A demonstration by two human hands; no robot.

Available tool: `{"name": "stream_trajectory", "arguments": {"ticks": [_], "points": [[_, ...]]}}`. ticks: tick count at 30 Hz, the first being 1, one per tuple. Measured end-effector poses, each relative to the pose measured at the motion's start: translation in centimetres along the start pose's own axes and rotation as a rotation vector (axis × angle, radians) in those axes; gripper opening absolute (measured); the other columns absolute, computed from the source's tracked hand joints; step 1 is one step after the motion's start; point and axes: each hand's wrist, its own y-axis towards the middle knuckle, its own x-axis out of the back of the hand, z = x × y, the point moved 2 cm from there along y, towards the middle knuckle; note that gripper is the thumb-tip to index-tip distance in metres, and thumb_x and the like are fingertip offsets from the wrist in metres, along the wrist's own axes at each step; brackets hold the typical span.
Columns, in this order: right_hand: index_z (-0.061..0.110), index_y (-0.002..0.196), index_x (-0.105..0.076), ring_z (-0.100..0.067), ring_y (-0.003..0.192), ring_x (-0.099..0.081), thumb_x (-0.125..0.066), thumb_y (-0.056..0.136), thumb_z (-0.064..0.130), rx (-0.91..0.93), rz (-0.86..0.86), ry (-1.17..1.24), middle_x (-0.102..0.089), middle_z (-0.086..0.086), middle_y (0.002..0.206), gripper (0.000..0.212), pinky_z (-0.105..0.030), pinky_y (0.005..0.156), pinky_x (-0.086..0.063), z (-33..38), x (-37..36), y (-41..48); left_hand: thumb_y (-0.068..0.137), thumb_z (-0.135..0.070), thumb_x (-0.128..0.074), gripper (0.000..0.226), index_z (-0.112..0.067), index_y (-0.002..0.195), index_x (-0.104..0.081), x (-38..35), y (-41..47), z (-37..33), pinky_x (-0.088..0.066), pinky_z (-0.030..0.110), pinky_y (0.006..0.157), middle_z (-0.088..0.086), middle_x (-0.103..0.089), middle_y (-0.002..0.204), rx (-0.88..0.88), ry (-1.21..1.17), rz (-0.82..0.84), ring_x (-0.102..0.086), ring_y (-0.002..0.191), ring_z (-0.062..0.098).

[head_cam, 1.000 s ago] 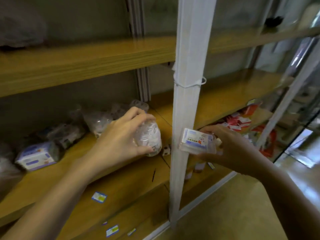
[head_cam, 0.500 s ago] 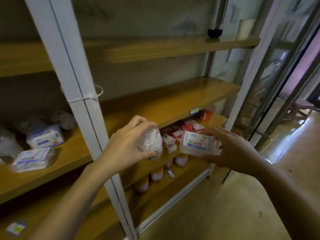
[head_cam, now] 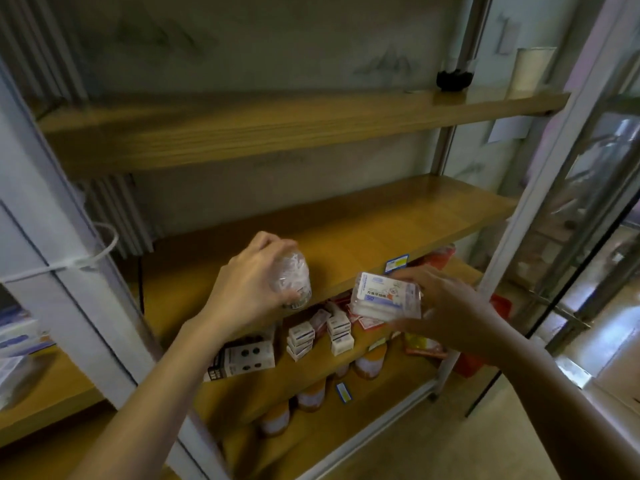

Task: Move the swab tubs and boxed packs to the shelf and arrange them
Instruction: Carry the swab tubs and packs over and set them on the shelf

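My left hand point(head_cam: 247, 289) grips a clear round swab tub point(head_cam: 292, 280) full of white swabs, held in front of the middle wooden shelf point(head_cam: 363, 220). My right hand point(head_cam: 446, 303) holds a clear flat boxed pack point(head_cam: 386, 295) with a blue and white label, just below that shelf's front edge. The two hands are side by side, about a hand's width apart. The middle shelf board behind them is bare.
Small white boxes point(head_cam: 320, 336) and red packets point(head_cam: 367, 320) lie on the lower shelf, with orange-capped bottles point(head_cam: 311, 396) beneath. A white frame post point(head_cam: 59, 258) with a cable tie stands at left. More packs point(head_cam: 17, 337) sit far left. A dark bowl point(head_cam: 453, 77) rests on the top shelf.
The view has swung right from the left bay to the right bay of the shelving. Both hands have carried the tub and the pack along, now held before the middle shelf.
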Motion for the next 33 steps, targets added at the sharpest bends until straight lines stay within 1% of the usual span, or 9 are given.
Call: {"name": "stream_trajectory", "arguments": {"ticks": [5,11,14,16,20,22,27,31,33], "points": [[0.03,0.13,-0.039,-0.002,0.092,-0.051,-0.068,0.075,0.044,0.097,0.012,-0.008,-0.049,0.015,0.114,0.063,-0.016,0.074,-0.044,-1.6,0.6,6.7,0.073,-0.031,-0.073,0.07,-0.028,0.133,-0.038,-0.5,4.8,1.8,-0.045,0.035,0.092,-0.005,-0.037,0.135,0.147,0.066,-0.026,-0.047,0.118,0.02],[0.025,0.131,-0.041,-0.006,0.1,-0.052,-0.068,0.078,0.037,0.2,0.03,0.114,-0.05,0.008,0.119,0.061,-0.03,0.087,-0.049,-2.1,-1.9,15.4,0.074,-0.033,-0.071,0.064,-0.028,0.13,-0.041,-0.4,8.5,4.8,-0.047,0.042,0.09,-0.005,-0.038,0.134,0.242,0.143,-0.099,-0.049,0.115,0.023],[0.023,0.132,-0.042,-0.006,0.106,-0.049,-0.07,0.077,0.031,0.248,0.076,0.167,-0.049,0.007,0.121,0.062,-0.031,0.094,-0.046,-1.1,-3.9,19.8,0.073,-0.031,-0.073,0.062,-0.025,0.128,-0.044,-0.1,8.7,6.3,-0.047,0.033,0.084,-0.004,-0.039,0.13,0.302,0.174,-0.131,-0.05,0.113,0.02],[0.021,0.131,-0.045,-0.01,0.108,-0.05,-0.072,0.076,0.029,0.29,0.113,0.177,-0.051,0.004,0.121,0.062,-0.032,0.094,-0.044,-0.4,-5.4,22.8,0.073,-0.028,-0.073,0.059,-0.023,0.125,-0.046,0.2,8.6,7.0,-0.045,0.031,0.081,-0.003,-0.041,0.128,0.339,0.204,-0.159,-0.051,0.11,0.02],[0.02,0.123,-0.054,-0.024,0.115,-0.053,-0.072,0.076,0.034,0.368,0.176,0.189,-0.058,-0.004,0.123,0.052,-0.038,0.091,-0.045,1.6,-8.0,27.8,0.073,-0.028,-0.073,0.059,-0.023,0.125,-0.046,0.6,8.2,7.6,-0.047,0.038,0.086,-0.002,-0.042,0.128,0.452,0.256,-0.206,-0.053,0.108,0.022],[0.019,0.131,-0.046,-0.027,0.126,-0.044,-0.068,0.079,0.037,0.389,0.182,0.163,-0.049,-0.005,0.136,0.059,-0.037,0.095,-0.041,2.5,-8.8,29.5,0.072,-0.029,-0.073,0.061,-0.024,0.126,-0.045,0.6,8.0,7.4,-0.049,0.038,0.083,-0.003,-0.042,0.129,0.501,0.281,-0.205,-0.053,0.108,0.022],[0.021,0.141,-0.028,-0.027,0.134,-0.032,-0.057,0.088,0.034,0.475,0.292,0.088,-0.033,-0.006,0.148,0.062,-0.038,0.1,-0.036,2.8,-9.9,32.2,0.072,-0.028,-0.073,0.06,-0.023,0.125,-0.047,0.0,8.6,5.4,-0.051,0.037,0.077,-0.001,-0.042,0.131,0.597,0.373,-0.243,-0.055,0.105,0.025],[0.027,0.145,-0.02,-0.027,0.142,-0.016,-0.053,0.089,0.04,0.567,0.322,0.014,-0.017,-0.002,0.155,0.066,-0.041,0.11,-0.025,-0.6,-8.2,32.2,0.069,-0.028,-0.076,0.058,-0.023,0.12,-0.05,-2.3,11.1,2.6,-0.051,0.04,0.07,0.001,-0.046,0.125,0.601,0.379,-0.296,-0.059,0.099,0.031],[0.029,0.145,-0.02,-0.025,0.141,-0.019,-0.053,0.089,0.041,0.594,0.314,-0.011,-0.019,0.001,0.154,0.066,-0.039,0.109,-0.027,-3.8,-6.3,31.8,0.07,-0.029,-0.075,0.059,-0.022,0.121,-0.048,-4.4,13.3,1.1,-0.05,0.039,0.069,0.001,-0.045,0.125,0.59,0.356,-0.296,-0.059,0.098,0.032]]}}
